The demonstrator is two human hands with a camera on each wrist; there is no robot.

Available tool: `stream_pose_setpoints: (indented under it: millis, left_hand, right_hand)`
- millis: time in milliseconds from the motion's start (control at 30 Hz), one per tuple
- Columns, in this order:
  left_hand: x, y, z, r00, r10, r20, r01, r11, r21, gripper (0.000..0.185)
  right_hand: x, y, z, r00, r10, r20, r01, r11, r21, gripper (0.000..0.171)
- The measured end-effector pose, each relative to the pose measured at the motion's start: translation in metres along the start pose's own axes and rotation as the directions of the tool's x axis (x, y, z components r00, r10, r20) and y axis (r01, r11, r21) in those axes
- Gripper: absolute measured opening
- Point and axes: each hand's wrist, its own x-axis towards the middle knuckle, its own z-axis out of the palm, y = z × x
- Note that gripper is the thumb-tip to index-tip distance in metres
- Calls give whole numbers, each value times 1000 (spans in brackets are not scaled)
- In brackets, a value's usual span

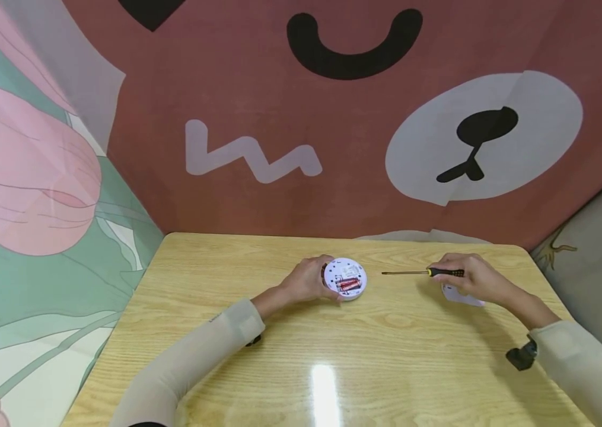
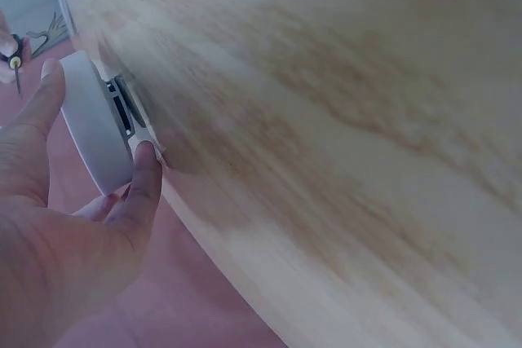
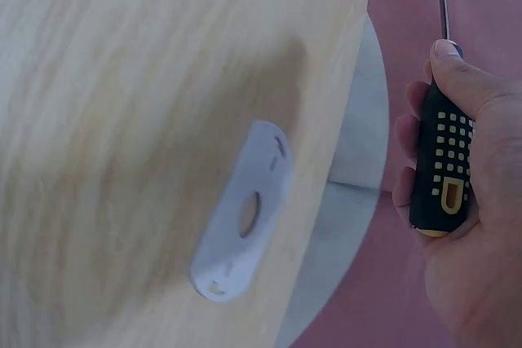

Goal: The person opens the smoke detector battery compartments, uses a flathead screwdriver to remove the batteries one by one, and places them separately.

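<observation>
My left hand (image 1: pixel 307 280) grips the edge of a round white battery-powered device (image 1: pixel 335 268), thumb and fingers on opposite sides of its rim. Its underside faces up in the head view, with red batteries (image 1: pixel 349 284) in an uncovered compartment. In the left wrist view the device (image 2: pixel 91 124) is seen edge-on, close over the table. My right hand (image 1: pixel 475 279) holds a screwdriver (image 3: pixel 444 148) by its black and yellow handle. The metal shaft points left toward the device, its tip apart from it. Beneath the right hand lies a white mounting plate (image 3: pixel 245 213) with a round hole.
The wooden table (image 1: pixel 258 379) stretches toward me, with a bright reflection at the front. Behind it hangs a reddish cloth (image 1: pixel 247 207) with a cartoon bear print. A floral cloth (image 1: pixel 23 284) hangs at the left, and a grey surface (image 1: pixel 594 237) borders the right.
</observation>
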Motion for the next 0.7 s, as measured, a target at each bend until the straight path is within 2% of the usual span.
stream_pose_setpoints:
  millis: [267,467,700]
  left_hand:
    - [-3,2,-5,999,34,-3,-34,999,9,87]
    - [-6,3,-10,999,32,19,-33,999,34,97]
    - [-7,3,-12,999,37,26,-38,996,79,92]
  right_hand:
    - [6,-6,-15,1000,-4,11,5,998,-68,31]
    - [11,-10,-23,999,-29,26,32,990,-139,30]
    - [19,-8,-29,997,-59,48,69,968,-243,30]
